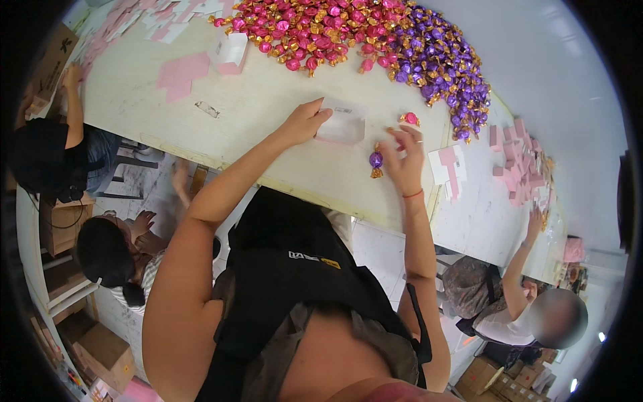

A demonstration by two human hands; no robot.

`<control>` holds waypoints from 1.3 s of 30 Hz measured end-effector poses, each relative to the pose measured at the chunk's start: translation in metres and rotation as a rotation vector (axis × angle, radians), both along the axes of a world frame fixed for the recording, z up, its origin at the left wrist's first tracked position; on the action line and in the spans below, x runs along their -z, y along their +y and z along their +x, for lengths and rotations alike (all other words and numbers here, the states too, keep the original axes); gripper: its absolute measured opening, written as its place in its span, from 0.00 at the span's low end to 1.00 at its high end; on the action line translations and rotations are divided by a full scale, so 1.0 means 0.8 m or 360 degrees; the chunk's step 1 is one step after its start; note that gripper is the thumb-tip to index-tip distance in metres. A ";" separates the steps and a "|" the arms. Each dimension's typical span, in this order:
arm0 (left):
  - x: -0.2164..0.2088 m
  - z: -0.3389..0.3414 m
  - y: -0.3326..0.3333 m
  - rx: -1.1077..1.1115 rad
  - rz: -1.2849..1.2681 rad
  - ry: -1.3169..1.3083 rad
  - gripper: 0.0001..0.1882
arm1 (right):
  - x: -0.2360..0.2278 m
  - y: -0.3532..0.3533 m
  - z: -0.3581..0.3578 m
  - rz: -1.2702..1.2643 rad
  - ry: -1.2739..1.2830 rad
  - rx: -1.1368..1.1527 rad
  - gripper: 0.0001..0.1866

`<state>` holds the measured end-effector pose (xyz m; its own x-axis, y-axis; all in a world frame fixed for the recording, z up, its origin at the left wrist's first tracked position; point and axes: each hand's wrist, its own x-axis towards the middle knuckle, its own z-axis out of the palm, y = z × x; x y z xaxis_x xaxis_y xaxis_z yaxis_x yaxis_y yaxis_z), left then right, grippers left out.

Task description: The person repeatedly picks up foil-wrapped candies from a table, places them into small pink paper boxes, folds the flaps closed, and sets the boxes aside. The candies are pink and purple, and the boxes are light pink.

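My left hand grips the left end of a small open box, white inside, on the table. Just right of it, my right hand has its fingers closed around a wrapped candy, slightly blurred; pink and gold show between the fingers. A purple candy with gold twisted ends lies beside that hand, on its left. Above the fingers rests a loose pink candy.
A pink candy heap and a purple one lie at the far side. Another open box stands near flat pink cardboard. Pink boxes pile up at right, near a co-worker's arm. Others sit at left.
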<state>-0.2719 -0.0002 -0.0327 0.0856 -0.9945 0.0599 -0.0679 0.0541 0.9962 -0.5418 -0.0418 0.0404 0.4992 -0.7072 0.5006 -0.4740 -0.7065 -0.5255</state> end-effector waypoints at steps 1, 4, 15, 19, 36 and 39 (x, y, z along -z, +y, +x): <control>-0.009 -0.004 0.004 -0.0006 0.0005 0.0036 0.14 | 0.005 0.020 0.009 -0.0163 0.0150 -0.0050 0.12; -0.025 -0.006 0.015 0.0065 0.0022 0.0033 0.13 | 0.033 0.028 -0.005 -0.0215 0.0223 -0.0110 0.13; -0.026 -0.011 0.015 0.0302 -0.0366 -0.0793 0.16 | -0.031 0.021 0.089 -0.0440 0.0029 -0.0712 0.14; -0.046 -0.013 0.025 0.0221 -0.0303 -0.0554 0.14 | -0.031 0.029 0.061 -0.0399 0.0276 -0.0700 0.16; -0.063 -0.020 0.043 0.0413 0.0142 -0.0197 0.21 | 0.049 0.004 0.024 0.0741 -0.0378 -0.0459 0.21; -0.058 -0.021 0.039 0.0331 0.0214 -0.0009 0.17 | 0.003 0.021 0.043 0.1162 -0.0558 -0.0361 0.22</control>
<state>-0.2886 0.0307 0.0134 -0.1215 -0.9898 -0.0740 -0.0746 -0.0653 0.9951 -0.5072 -0.0249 0.0382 0.5693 -0.8149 0.1087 -0.0854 -0.1901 -0.9780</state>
